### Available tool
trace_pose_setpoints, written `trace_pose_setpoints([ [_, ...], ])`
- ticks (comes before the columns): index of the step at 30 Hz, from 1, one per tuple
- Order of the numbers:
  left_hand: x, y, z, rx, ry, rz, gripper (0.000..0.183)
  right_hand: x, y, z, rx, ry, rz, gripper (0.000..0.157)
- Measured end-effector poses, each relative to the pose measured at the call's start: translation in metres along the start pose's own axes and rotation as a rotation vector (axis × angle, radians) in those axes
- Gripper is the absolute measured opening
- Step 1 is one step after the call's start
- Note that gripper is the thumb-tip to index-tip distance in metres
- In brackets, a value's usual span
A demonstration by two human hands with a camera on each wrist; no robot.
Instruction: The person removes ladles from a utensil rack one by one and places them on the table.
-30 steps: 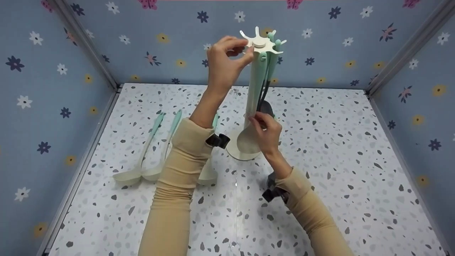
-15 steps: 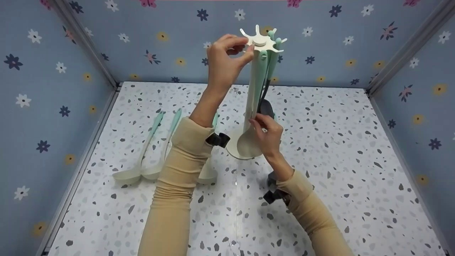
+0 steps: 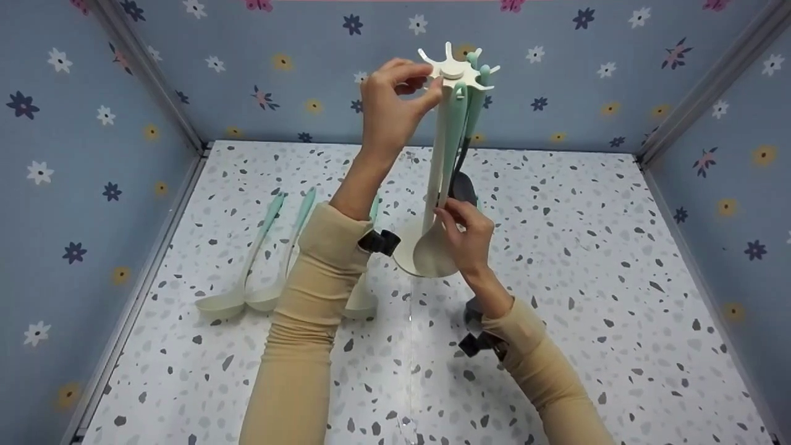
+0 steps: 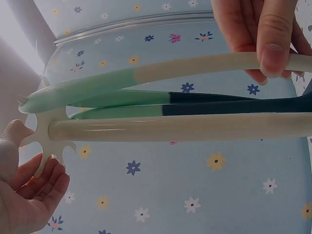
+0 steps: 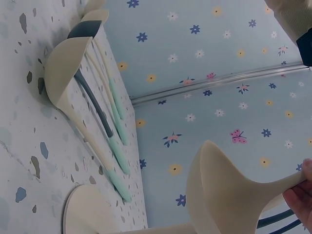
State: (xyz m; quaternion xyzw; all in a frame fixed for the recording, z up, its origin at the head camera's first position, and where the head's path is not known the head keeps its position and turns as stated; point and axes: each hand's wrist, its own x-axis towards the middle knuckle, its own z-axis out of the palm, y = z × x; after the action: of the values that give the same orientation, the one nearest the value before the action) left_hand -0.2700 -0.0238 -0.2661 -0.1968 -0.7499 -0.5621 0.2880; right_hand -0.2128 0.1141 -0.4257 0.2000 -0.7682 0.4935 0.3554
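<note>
My left hand (image 3: 395, 105) pinches the prongs at the top of a cream utensil stand (image 3: 434, 167), thumb on one side and fingers on the other. A cream ladle (image 3: 432, 256) with a mint-green handle is in my right hand (image 3: 472, 238), pinched by its shaft just above the bowl. In the left wrist view the ladle's green handle end (image 4: 83, 90) reaches right up to the stand's pronged top (image 4: 46, 129). Two dark utensils (image 4: 209, 106) with green handles hang from the stand behind the ladle. The ladle's bowl overlaps the stand's round base (image 3: 405, 250) in the head view.
Several ladles lie on the speckled table (image 3: 593, 371), left of the stand, such as the leftmost cream ladle (image 3: 222, 304). One dark ladle (image 5: 100, 107) lies among them in the right wrist view. Flower-patterned panels (image 3: 278, 62) enclose the table at the back and sides.
The ladle in my right hand has risen slightly, its handle end coming up closer to the stand's prongs. My left hand keeps its grip on the stand's top.
</note>
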Motion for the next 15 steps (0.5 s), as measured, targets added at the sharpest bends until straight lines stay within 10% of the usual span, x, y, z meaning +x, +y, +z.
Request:
trace_pose_setpoints([
  [15,0.0,-0.001,0.001,-0.005,0.004,-0.001,0.022,-0.012,0.002,-0.02,0.029,0.006,-0.004,0.01],
])
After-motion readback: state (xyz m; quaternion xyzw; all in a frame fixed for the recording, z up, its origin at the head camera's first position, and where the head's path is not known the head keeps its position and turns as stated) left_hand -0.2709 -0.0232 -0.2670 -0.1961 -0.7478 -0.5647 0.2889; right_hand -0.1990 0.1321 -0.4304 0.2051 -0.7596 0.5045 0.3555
